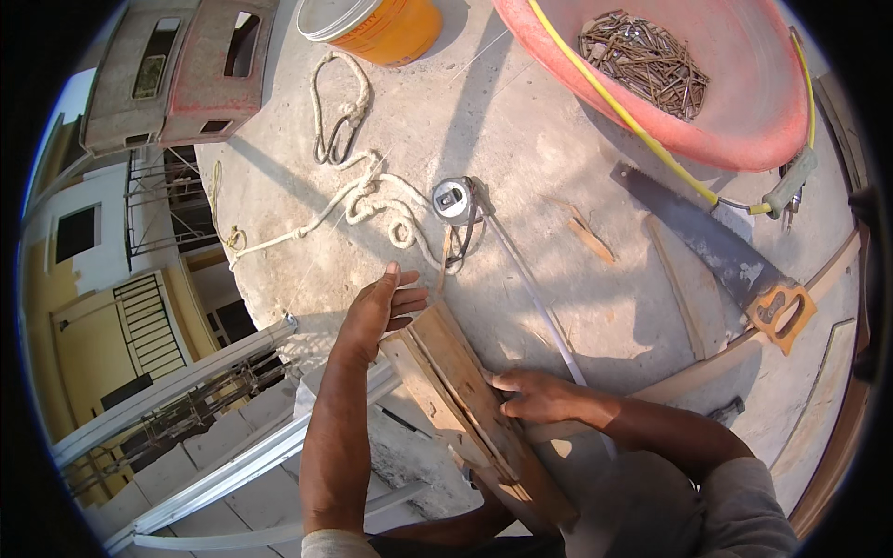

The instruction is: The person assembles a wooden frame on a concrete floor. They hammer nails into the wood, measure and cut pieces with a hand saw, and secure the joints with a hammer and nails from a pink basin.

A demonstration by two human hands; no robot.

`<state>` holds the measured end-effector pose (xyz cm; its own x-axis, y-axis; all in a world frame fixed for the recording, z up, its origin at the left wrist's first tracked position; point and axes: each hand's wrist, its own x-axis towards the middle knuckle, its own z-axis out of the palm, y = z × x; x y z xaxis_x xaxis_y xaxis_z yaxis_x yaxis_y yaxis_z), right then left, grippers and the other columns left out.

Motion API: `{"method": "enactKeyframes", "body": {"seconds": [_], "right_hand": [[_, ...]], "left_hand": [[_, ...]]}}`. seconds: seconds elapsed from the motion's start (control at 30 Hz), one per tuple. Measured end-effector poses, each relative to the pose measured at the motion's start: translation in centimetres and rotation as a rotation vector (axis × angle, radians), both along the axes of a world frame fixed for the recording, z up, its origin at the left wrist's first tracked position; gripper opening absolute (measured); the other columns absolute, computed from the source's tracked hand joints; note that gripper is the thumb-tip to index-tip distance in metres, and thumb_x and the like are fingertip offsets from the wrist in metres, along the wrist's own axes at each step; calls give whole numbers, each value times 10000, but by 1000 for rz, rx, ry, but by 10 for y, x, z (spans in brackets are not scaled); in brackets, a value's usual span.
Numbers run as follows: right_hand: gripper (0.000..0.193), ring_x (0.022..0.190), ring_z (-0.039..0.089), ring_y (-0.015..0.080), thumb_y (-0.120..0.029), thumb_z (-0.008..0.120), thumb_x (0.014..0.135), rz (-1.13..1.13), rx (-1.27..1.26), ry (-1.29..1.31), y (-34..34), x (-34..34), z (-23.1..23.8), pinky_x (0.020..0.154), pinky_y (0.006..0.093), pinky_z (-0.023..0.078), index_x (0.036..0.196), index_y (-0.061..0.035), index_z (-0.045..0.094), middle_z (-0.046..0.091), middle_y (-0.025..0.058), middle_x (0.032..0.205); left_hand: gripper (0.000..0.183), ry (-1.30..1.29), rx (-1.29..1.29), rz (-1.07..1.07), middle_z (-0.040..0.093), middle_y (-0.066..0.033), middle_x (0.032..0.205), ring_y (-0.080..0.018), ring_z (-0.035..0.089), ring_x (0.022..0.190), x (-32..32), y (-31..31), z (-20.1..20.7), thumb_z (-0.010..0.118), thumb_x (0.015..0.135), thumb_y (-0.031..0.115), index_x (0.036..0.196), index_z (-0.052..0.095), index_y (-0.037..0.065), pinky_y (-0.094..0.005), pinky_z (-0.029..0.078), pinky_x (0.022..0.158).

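A pair of long wooden planks (473, 386), lying face to face with a dark gap between them, slants across the lower middle toward my body. My left hand (379, 305) is at their far end, fingers stretched out and apart, the palm turned toward the wood. My right hand (549, 396) is closed on the planks' right edge. Beyond them rests a round silver tape measure (453, 201) with a black strap. Its pale blade (535, 293) is drawn out and runs down past my right wrist.
A handsaw (712, 244) with a wooden handle lies at right beside board offcuts (688, 288). Farther back stand a red basin (744, 112) holding nails (646, 65) and an orange bucket (395, 37). Cream rope (358, 200) sprawls at left. Metal rails (233, 474) border the concrete edge.
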<state>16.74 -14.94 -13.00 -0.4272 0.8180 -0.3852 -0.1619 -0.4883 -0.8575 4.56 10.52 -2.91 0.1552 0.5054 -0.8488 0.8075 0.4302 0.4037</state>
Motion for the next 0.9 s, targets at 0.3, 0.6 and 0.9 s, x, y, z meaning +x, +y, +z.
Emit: {"method": "enactKeyframes", "body": {"seconds": [0.3, 0.6, 0.9], "right_hand": [[795, 1253, 532, 411, -536, 671, 904, 137, -71, -9, 17, 14, 7, 1078, 415, 415, 1368, 93, 530, 550, 312, 1269], [1103, 1394, 366, 426, -700, 670, 840, 349, -223, -5, 34, 22, 37, 1143, 449, 342, 1542, 58, 283, 386, 305, 1442], [1037, 1455, 322, 394, -700, 636, 865, 388, -352, -136, 46, 21, 56, 1192, 447, 289, 1527, 40, 336, 382, 271, 1504]], "left_hand": [[859, -161, 285, -140, 529, -284, 1394, -362, 514, 1324, -27, -22, 17, 357, 996, 698, 1542, 301, 38, -467, 398, 1102], [1114, -466, 176, 83, 491, -252, 1415, -316, 503, 1325, -76, -95, 3, 840, 832, 350, 1560, 96, -47, -382, 442, 1069], [1099, -560, 163, 189, 625, -210, 1236, -261, 633, 1138, -84, -109, -19, 885, 774, 300, 1535, 183, -67, -353, 508, 979]]}}
